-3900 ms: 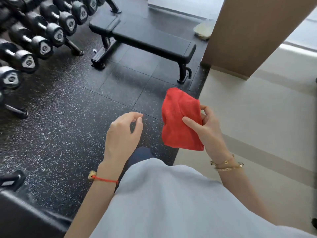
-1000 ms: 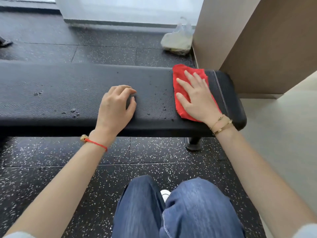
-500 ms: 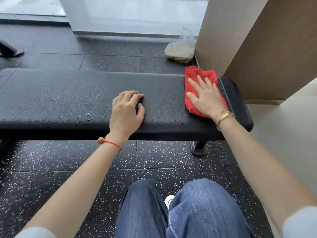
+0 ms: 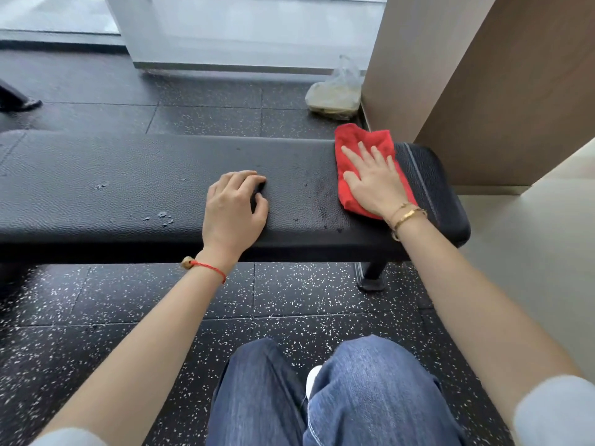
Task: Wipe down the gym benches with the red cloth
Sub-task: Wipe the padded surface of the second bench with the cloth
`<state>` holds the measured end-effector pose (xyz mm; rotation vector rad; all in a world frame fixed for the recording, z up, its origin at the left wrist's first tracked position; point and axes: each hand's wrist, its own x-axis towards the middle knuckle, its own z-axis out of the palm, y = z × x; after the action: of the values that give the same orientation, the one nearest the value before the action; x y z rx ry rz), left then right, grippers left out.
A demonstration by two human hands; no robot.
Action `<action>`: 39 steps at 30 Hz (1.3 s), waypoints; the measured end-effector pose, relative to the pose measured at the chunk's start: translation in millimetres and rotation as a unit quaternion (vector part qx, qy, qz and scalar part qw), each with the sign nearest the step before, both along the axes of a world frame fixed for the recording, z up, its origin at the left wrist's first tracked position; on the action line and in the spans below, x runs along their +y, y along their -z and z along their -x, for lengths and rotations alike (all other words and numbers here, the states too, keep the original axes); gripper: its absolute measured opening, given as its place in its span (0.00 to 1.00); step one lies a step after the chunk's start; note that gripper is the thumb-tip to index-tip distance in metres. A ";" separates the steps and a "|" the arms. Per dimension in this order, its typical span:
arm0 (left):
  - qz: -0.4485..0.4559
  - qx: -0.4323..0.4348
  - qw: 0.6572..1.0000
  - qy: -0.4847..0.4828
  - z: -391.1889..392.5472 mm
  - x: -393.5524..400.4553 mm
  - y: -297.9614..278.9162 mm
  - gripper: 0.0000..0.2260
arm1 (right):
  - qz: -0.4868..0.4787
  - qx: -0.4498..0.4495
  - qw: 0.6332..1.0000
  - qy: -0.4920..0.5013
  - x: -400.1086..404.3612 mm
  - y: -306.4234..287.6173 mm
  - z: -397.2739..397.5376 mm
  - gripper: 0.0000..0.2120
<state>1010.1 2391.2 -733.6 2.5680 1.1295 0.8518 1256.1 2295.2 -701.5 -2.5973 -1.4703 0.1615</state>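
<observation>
On top of the red cloth [image 4: 349, 188], toward the right end of the black gym bench [image 4: 128, 175], the right hand [image 4: 375, 183] lies flat, its fingers straight and slightly spread, palm pressing the fabric down onto the padded surface. The cloth is bunched a little at its far edge and reaches from the far side of the pad nearly to the near side, just left of the stitched seam at the bench's right end. Two gold bracelets [image 4: 406, 216] circle the right wrist.

Left of the cloth and apart from it, the left hand [image 4: 233, 209] rests on the bench top near its front edge, fingers curled under (they hold nothing), with a red string bracelet [image 4: 206, 266] at the wrist. Small pale flecks [image 4: 161, 216] and dark specks dot the pad between and to the left of the hands.

Below the right end, one bench foot [image 4: 372, 278] stands on the speckled black rubber floor [image 4: 96, 300]. Blue jeans [image 4: 354, 397] fill the near middle. Beyond the bench, a clear plastic bag [image 4: 335, 91] sits on the floor against a brown wall panel [image 4: 483, 91], and a pale floor [image 4: 531, 252] runs along the right.
</observation>
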 end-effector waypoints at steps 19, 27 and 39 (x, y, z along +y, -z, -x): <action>-0.001 -0.007 1.000 0.004 1.8 0.6 3.3 0.13 | -0.042 -0.021 0.999 0.015 -57.8 10.0 18.0 0.27; -0.006 -0.005 1.000 0.007 1.7 2.4 6.1 0.13 | 0.017 0.006 0.994 0.106 -62.4 -0.5 -53.7 0.26; -0.015 -0.017 1.000 0.012 2.0 3.5 9.9 0.14 | -0.007 -0.006 0.993 0.116 -83.8 8.9 -51.9 0.26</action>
<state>1008.2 2394.6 -743.5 2.5764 1.0820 0.9088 1307.9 2211.4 -710.4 -2.7358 -1.1543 0.1083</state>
